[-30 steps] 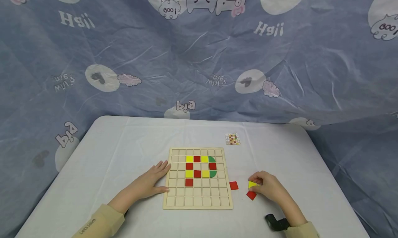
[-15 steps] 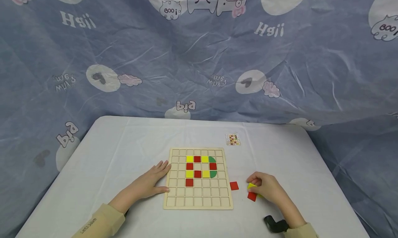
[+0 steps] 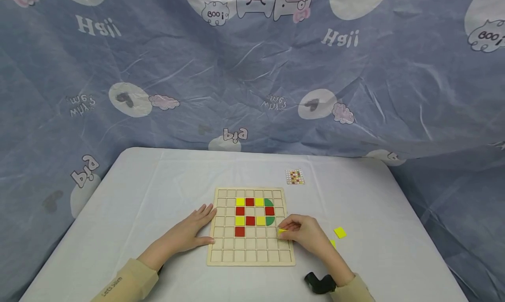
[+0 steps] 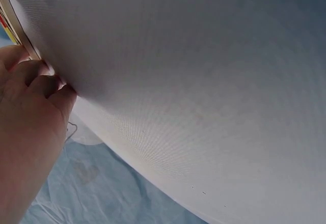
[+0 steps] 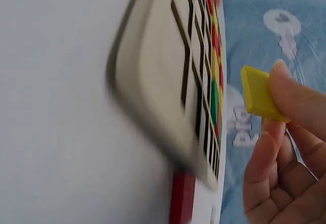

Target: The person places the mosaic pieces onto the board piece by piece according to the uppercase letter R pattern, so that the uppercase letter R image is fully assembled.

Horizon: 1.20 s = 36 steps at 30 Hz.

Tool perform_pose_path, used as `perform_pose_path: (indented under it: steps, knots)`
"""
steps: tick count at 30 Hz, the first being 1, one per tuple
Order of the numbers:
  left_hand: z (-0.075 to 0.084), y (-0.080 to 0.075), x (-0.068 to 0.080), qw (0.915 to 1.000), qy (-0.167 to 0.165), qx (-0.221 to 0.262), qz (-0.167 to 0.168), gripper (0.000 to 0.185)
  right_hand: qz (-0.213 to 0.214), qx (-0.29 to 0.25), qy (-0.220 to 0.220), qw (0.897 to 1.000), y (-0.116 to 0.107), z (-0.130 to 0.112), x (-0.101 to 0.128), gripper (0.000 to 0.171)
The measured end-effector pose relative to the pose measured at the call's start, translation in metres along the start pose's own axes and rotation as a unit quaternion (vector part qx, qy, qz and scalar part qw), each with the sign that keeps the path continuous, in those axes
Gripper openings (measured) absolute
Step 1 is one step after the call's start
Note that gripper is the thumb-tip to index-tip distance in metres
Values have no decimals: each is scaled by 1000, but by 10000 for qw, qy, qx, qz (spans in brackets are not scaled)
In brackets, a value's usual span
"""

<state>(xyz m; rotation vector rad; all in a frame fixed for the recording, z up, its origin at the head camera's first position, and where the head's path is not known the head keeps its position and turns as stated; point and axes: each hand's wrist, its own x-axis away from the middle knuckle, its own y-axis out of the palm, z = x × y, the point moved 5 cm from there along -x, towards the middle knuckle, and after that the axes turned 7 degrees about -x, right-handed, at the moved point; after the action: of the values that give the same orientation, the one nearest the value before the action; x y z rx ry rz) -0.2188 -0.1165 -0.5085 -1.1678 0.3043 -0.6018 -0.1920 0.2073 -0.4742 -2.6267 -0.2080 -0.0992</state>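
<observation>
- White table (image 3: 173, 175) carries the grid board (image 3: 250, 243).
- Right hand (image 3: 304, 233) pinches a yellow tile (image 5: 259, 94) above right edge; loose pinch could drop it.
- Left hand (image 3: 191, 228), fingers extended, touches left edge; pushing may shift board.

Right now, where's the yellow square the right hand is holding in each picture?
Head: the yellow square is low, just right of centre, in the right hand.
Left wrist: not there.
Right wrist: right of centre, pinched.
Shared landmark: the wooden board, top left in left wrist.

Downward head and close wrist views share the board (image 3: 250, 232).
</observation>
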Motion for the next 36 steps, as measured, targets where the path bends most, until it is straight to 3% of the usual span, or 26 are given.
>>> perform_pose_path:
  steps: [8, 18, 24, 36]
  knots:
    - [1, -1, 1, 10000, 0, 9, -9, 87, -604, -308, -346, 9971, 50, -16, -4, 15]
    - [1, -2, 0, 10000, -56, 24, 2, 87, -741, -208, -537, 9956, 86, -33, -12, 9]
    - [1, -1, 0, 9999, -85, 75, -21, 87, -816, 266, -684, 9940, 99, -38, -16, 5]
    - [1, -2, 0, 9999, -120, 107, -62, 88, -723, 995, -898, 9883, 104, -42, -18, 6]
